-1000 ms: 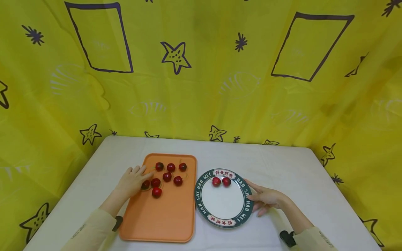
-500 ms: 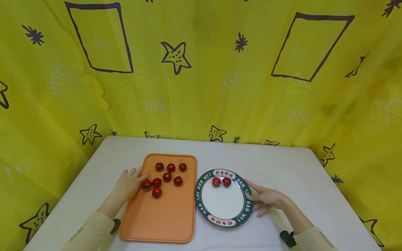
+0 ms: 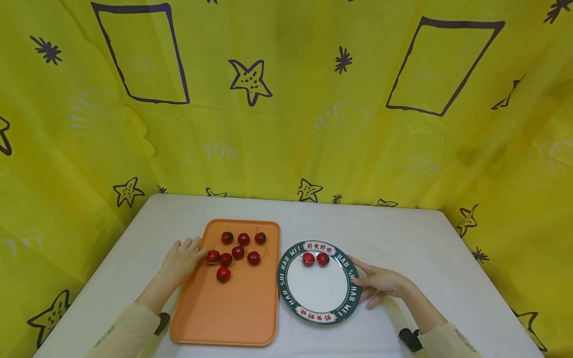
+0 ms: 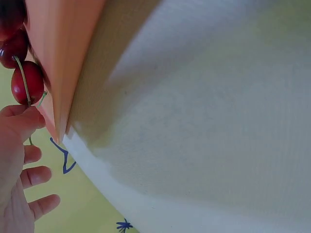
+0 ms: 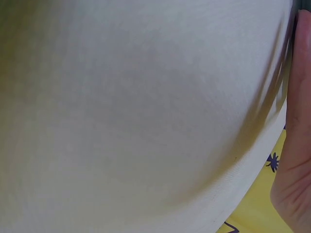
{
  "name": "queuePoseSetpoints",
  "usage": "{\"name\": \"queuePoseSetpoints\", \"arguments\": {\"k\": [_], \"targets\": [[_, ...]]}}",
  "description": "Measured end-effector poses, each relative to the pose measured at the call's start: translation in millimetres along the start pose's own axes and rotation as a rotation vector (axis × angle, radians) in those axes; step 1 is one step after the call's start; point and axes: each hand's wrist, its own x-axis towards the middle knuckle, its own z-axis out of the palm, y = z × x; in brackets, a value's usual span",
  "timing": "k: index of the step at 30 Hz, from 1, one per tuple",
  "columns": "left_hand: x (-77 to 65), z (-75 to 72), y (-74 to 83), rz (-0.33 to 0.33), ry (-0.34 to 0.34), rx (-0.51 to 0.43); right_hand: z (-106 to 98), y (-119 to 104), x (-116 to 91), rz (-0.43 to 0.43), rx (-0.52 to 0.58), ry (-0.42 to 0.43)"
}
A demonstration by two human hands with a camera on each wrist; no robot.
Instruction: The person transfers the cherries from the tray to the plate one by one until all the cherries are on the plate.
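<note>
- Left hand (image 3: 180, 261): left of centre in the head view, at the tray's left edge. Grip is together; thumb and index finger pinch the stem of the leftmost cherry (image 3: 212, 256), the remaining fingers spread below in the left wrist view.
- Leftmost cherry: inside the orange tray (image 3: 228, 313), near its left rim, next to a neighbouring cherry. Whether it rests on the tray floor, cannot tell.
- Seven other cherries (image 3: 238, 252) in the upper half of the tray, dark red, stems visible on several.
- Right hand (image 3: 380, 282): lower right of centre. Grip is clamped on the plate (image 3: 318, 291); thumb over the right rim, index finger along the edge, other fingers partly hidden below it.
- Plate: white centre, dark green lettered rim, just right of the tray; contact between them cannot be told. Two cherries (image 3: 323, 259) lie side by side near its far rim.
- Tabletop (image 3: 380, 226): white, lower half of frame. Yellow patterned cloth (image 3: 286, 149) behind.
</note>
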Motion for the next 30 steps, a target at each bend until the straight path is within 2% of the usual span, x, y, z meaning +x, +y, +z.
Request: {"name": "queuePoseSetpoints", "arguments": {"k": [7,14,19,24,30], "targets": [[3.2,-3.2,0.8,0.018,0.046,-0.013,0,1,0,-0.011,-0.003,-0.004],[16.4,-10.3,9.2,0.025,0.145,-0.057,-1,2,0,-0.009,-0.001,-0.002],[29.3,-15.9,21.6,0.034,0.176,-0.076,-1,2,1,-0.002,-0.001,0.001],[40.3,-22.5,38.7,0.043,0.167,-0.104,0,2,1,0.004,0.0,0.005],[51.3,-27.7,59.9,0.085,0.231,-0.119,-1,3,1,-0.017,0.003,-0.014]]}}
